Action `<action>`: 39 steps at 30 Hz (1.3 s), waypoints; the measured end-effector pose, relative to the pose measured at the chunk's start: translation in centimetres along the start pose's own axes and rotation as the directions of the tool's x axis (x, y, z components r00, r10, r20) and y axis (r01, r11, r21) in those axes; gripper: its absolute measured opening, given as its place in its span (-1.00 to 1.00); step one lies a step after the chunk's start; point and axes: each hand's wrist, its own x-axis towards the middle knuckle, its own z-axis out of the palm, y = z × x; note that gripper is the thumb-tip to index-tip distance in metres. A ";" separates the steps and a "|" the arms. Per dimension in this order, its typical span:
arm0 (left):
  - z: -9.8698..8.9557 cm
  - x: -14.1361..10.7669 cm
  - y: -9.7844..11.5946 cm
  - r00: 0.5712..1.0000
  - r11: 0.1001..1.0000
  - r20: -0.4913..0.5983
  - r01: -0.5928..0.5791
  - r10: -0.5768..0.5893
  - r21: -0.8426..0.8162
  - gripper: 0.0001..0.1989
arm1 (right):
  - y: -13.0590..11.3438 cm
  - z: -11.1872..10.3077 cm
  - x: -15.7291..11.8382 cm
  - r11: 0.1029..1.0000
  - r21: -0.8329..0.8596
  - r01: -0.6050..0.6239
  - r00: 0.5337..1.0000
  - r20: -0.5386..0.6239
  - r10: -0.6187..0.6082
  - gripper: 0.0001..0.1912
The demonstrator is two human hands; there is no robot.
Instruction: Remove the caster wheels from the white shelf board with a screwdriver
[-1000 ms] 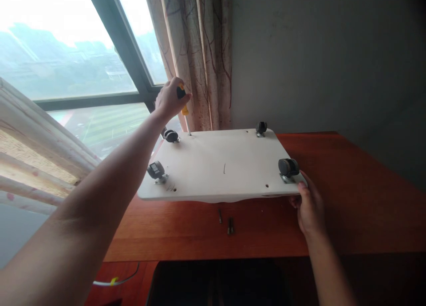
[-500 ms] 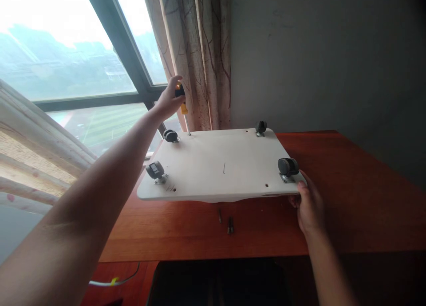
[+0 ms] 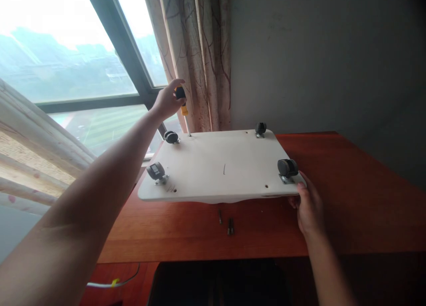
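At the far edge of the white board [image 3: 206, 157], toward its left end, I have the left hand [image 3: 168, 101] grasping a screwdriver [image 3: 180, 93] by its yellow and black handle. The shaft leans a little, and its tip meets the board just beside the far left caster [image 3: 171, 137]; from here I cannot tell whether a screw head sits under it. My right hand [image 3: 309, 206] clasps the board's near right corner, thumb along the upper edge and fingers curled beneath, close to the near right caster [image 3: 287, 167]. The board lies over the reddish wooden desk [image 3: 349, 186], wheels up, with a near left caster [image 3: 156, 170] and a far right caster [image 3: 261, 128] at its other corners. I see dark holes [image 3: 266, 186] near three of the casters, and a short dark line [image 3: 224, 169] drawn near the middle. On the desk in front of the board lie a slim metal fastener [image 3: 220, 216] and, near it, a pair of thicker ones [image 3: 230, 226]. Behind the left hand hangs a patterned curtain [image 3: 213, 53], next to the window [image 3: 83, 66]
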 end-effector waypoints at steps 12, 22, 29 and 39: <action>-0.7 -0.6 -0.9 0.993 0.988 0.084 0.087 -0.077 -0.129 -0.35 | 0.2 -0.1 0.1 0.999 -0.044 0.030 1.000 0.011 -0.029 -0.38; -1.3 -0.8 -0.2 0.981 0.979 0.166 0.124 -0.097 -0.163 -0.25 | 0.6 -0.3 0.3 0.999 -0.024 0.030 0.999 0.012 -0.030 -0.40; -1.4 -1.2 0.1 0.999 0.986 -0.012 0.045 -0.044 0.163 -0.34 | 0.7 -0.4 0.4 0.999 -0.042 0.024 1.000 0.014 -0.023 -0.38; -1.1 -1.3 -0.1 0.998 0.995 -0.022 0.064 -0.062 0.073 -0.30 | 0.6 -0.4 0.3 0.997 -0.058 0.046 0.999 0.022 -0.045 -0.41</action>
